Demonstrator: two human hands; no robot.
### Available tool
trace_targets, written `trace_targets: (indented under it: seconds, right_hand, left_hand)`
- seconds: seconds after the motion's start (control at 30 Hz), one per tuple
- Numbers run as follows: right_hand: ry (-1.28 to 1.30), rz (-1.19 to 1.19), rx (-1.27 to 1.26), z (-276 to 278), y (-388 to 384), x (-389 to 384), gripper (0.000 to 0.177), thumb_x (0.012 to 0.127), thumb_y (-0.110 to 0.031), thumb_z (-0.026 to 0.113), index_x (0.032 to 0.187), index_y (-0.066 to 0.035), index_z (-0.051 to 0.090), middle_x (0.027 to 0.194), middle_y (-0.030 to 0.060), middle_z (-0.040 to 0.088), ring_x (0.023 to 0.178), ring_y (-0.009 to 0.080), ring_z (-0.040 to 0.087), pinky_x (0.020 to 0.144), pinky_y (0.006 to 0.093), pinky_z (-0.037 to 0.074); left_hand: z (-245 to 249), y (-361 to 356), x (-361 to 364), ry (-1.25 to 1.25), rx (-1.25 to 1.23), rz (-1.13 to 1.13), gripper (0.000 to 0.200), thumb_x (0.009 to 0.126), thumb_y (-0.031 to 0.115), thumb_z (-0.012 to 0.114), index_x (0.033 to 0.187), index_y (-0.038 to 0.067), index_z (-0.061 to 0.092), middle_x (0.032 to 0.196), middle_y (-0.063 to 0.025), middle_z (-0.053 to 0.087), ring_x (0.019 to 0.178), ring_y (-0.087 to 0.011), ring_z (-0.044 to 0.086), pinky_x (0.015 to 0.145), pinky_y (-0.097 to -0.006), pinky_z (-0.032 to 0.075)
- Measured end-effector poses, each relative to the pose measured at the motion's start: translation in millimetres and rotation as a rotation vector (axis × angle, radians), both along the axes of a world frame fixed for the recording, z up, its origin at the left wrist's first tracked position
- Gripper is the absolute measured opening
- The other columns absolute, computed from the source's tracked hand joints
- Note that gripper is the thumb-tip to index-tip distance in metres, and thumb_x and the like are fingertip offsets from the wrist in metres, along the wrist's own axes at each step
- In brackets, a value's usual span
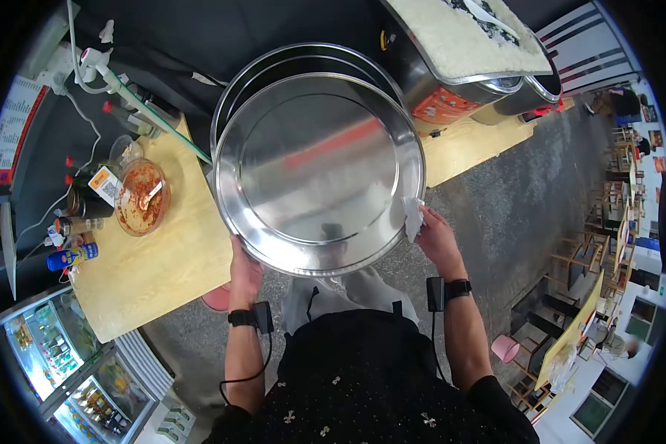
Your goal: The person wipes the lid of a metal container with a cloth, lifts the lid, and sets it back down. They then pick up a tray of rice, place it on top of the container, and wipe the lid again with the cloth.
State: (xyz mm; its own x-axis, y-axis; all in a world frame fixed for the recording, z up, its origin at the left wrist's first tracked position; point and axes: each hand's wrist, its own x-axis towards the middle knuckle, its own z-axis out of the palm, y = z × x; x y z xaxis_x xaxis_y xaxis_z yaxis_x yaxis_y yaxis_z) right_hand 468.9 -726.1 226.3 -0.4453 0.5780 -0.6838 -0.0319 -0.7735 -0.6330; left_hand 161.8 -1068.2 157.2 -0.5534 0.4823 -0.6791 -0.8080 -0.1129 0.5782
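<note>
A large round metal lid is held level in front of me, partly over a round metal pot whose rim shows behind it. My left hand grips the lid's near left edge, its fingers mostly hidden beneath. My right hand holds the lid's right edge, with a crumpled white tissue between the fingers and the rim. The lid's surface is shiny, with a reddish reflection across it.
On the wooden counter at left stand a bowl of red sauce, bottles and a blue can. A tray of white food tops a container at upper right. A pink bin, tables and people are at right.
</note>
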Motion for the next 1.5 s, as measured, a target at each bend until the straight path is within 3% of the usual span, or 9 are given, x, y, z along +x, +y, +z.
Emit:
trace_targets:
  seconds: [0.17,0.37,0.43,0.57,0.8,0.93,1.07,1.2,1.5]
  right_hand:
    - [0.0,0.014,0.034,-10,4,-19,0.028,0.112,-0.024,0.06,0.133,-0.007,0.067,0.121,0.0031,0.072,0.111,0.0175,0.069,0.094,0.0378,0.057]
    - [-0.034,-0.006,0.074,-13,5,-58,0.031,0.113,-0.026,0.059,0.134,-0.005,0.066,0.122,0.0037,0.072,0.11,0.0167,0.069,0.092,0.0366,0.056]
    - [-0.021,-0.001,0.102,-17,6,-64,0.031,0.112,-0.026,0.061,0.133,-0.005,0.067,0.121,0.0028,0.071,0.108,0.0164,0.068,0.093,0.0379,0.055]
    - [-0.085,-0.029,0.081,-10,9,-81,0.031,0.11,-0.028,0.064,0.132,-0.006,0.068,0.118,0.0019,0.071,0.106,0.0162,0.067,0.094,0.0379,0.055]
    - [-0.391,0.02,0.303,-11,1,-85,0.025,0.107,-0.03,0.068,0.115,-0.007,0.075,0.09,-0.0042,0.069,0.082,0.0079,0.062,0.074,0.0276,0.049]
    - [-0.626,0.008,0.795,-28,12,-80,0.022,0.105,-0.02,0.071,0.109,0.002,0.074,0.088,0.0048,0.07,0.076,0.013,0.062,0.062,0.0314,0.049]
    - [-0.773,0.189,1.31,-14,2,-111,0.019,0.099,-0.012,0.071,0.115,-0.001,0.072,0.11,0.0211,0.071,0.089,0.0386,0.071,0.074,0.0439,0.058]
    - [-0.509,0.781,1.563,-21,-49,-155,0.025,0.089,-0.008,0.068,0.114,-0.007,0.071,0.114,0.0137,0.069,0.108,0.0358,0.065,0.094,0.0472,0.056]
    - [-0.283,1.033,1.733,-34,-78,-193,0.022,0.083,-0.015,0.066,0.104,-0.007,0.067,0.103,0.0082,0.062,0.105,0.0257,0.061,0.091,0.0402,0.055]
  left_hand:
    - [-1,40,-21,0.093,-0.179,0.099,0.061,0.116,0.053,0.045,0.15,0.004,0.053,0.143,-0.008,0.064,0.13,-0.0221,0.063,0.107,-0.0387,0.053]
    - [-87,57,-59,0.186,-0.424,0.251,0.046,0.115,0.056,0.045,0.103,0.015,0.064,0.084,0.0015,0.064,0.075,-0.0123,0.061,0.067,-0.0301,0.049]
    - [-80,67,-63,0.215,-0.376,0.144,0.084,0.115,0.065,0.031,0.165,-0.003,0.036,0.165,-0.0151,0.045,0.148,-0.0265,0.044,0.125,-0.0378,0.033]
    - [-44,102,-84,-0.021,-0.416,0.2,0.085,0.114,0.066,0.033,0.163,-0.003,0.039,0.162,-0.0161,0.048,0.145,-0.0297,0.048,0.122,-0.0389,0.037]
    - [-60,126,-101,0.293,-0.635,0.239,0.099,0.106,0.076,0.038,0.154,-0.009,0.05,0.153,-0.026,0.058,0.138,-0.042,0.057,0.117,-0.0445,0.042]
    - [-74,121,-105,0.293,-0.649,0.268,0.094,0.107,0.072,0.042,0.15,-0.01,0.053,0.149,-0.0287,0.06,0.136,-0.0413,0.058,0.116,-0.0443,0.043]
    - [-27,127,-101,0.525,-0.748,0.281,0.084,0.109,0.057,0.054,0.153,-0.013,0.043,0.153,-0.0326,0.052,0.144,-0.0422,0.05,0.12,-0.0445,0.039]
    - [-11,135,-106,1.442,-0.772,-0.027,0.075,0.107,0.045,0.058,0.161,-0.004,0.04,0.167,-0.0331,0.036,0.157,-0.0486,0.03,0.128,-0.0552,0.024]
    - [-17,159,-101,1.539,-1.128,-0.376,0.079,0.106,0.05,0.055,0.166,0.002,0.036,0.174,-0.0232,0.031,0.159,-0.0448,0.03,0.131,-0.056,0.018]
